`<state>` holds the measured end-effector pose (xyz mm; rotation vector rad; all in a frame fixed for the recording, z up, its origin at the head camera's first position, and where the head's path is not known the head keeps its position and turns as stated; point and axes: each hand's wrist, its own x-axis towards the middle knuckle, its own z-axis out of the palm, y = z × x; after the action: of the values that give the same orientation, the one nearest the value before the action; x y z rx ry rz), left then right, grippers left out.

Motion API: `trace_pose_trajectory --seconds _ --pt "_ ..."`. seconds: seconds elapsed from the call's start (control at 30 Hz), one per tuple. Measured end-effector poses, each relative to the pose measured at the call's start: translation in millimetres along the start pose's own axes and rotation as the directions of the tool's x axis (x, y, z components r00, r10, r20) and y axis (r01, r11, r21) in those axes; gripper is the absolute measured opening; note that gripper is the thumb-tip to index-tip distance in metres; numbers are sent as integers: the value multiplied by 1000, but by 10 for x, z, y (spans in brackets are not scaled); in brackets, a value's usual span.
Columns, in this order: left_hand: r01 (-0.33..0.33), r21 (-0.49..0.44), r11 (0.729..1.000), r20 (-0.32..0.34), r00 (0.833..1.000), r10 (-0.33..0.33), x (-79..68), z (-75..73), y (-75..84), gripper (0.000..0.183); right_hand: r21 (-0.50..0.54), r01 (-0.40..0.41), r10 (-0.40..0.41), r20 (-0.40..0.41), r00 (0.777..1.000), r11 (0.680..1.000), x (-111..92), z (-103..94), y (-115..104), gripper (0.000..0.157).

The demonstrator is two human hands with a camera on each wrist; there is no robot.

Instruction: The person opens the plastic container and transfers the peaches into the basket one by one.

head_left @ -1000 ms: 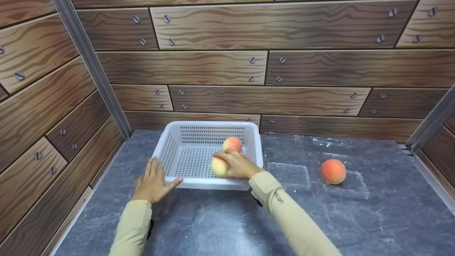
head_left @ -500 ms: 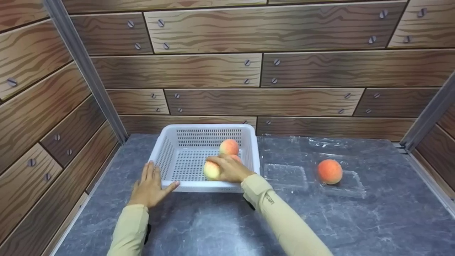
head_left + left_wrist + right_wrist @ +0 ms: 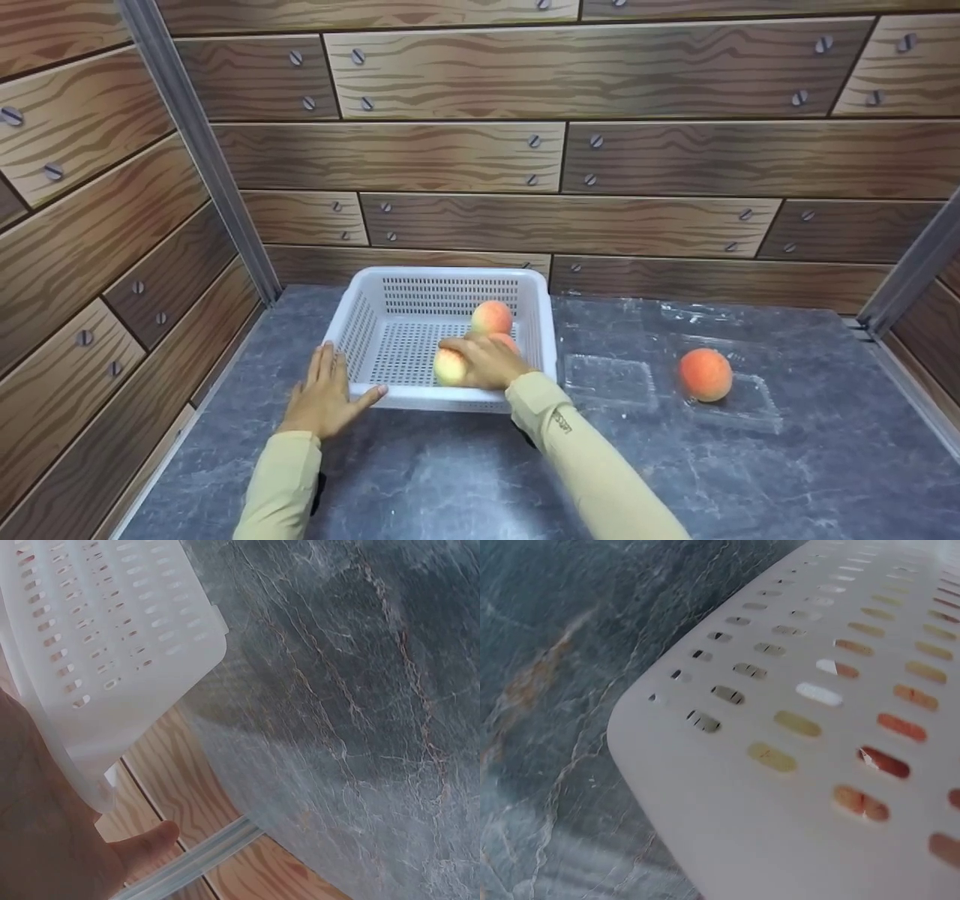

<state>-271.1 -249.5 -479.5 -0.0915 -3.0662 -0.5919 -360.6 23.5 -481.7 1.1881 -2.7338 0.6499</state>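
Note:
A white perforated plastic basket [image 3: 435, 393] stands on the grey table. My left hand [image 3: 321, 397] rests against its front left corner, fingers straight and thumb along the rim; the left wrist view shows the thumb [image 3: 146, 846] beside the basket's corner. Inside the basket, my right hand [image 3: 491, 362] grips a yellow and orange peach [image 3: 449, 368] low near the front wall. Another peach [image 3: 493, 318] lies behind it, and a third peach [image 3: 505, 342] shows partly past the back of that hand. Through the slots of the basket wall [image 3: 727, 787], the right wrist view shows peach colours.
To the right, an orange-red peach [image 3: 705, 374] sits in a clear plastic tray [image 3: 757, 405]. More clear trays [image 3: 611, 375] lie between it and the basket. Wood-patterned walls [image 3: 465, 157] enclose the table at the back and sides.
My right hand has moved a little left and lower into the basket with its peach, uncovering the third peach behind it. The left hand stays at the corner. The head view has shifted slightly.

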Motion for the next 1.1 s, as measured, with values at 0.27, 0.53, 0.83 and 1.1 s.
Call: trace_pose_trajectory --seconds 0.27,0.53,0.83,1.1 --pt "2 -5 1000 -15 1000 -2 -5 -1 -12 105 81 -64 57 84 995 995 13 -5 -35 58" --pt "-2 -3 1000 -20 1000 2 -2 26 -25 106 77 -100 89 128 988 992 -1 4 -39 59" --pt "-8 5 1000 -10 1000 8 -5 6 -20 104 27 -117 115 84 990 993 -1 1 -53 59" --pt "-6 3 1000 -13 1000 6 -24 -1 8 104 -90 -19 9 -109 994 996 -14 49 -56 40"
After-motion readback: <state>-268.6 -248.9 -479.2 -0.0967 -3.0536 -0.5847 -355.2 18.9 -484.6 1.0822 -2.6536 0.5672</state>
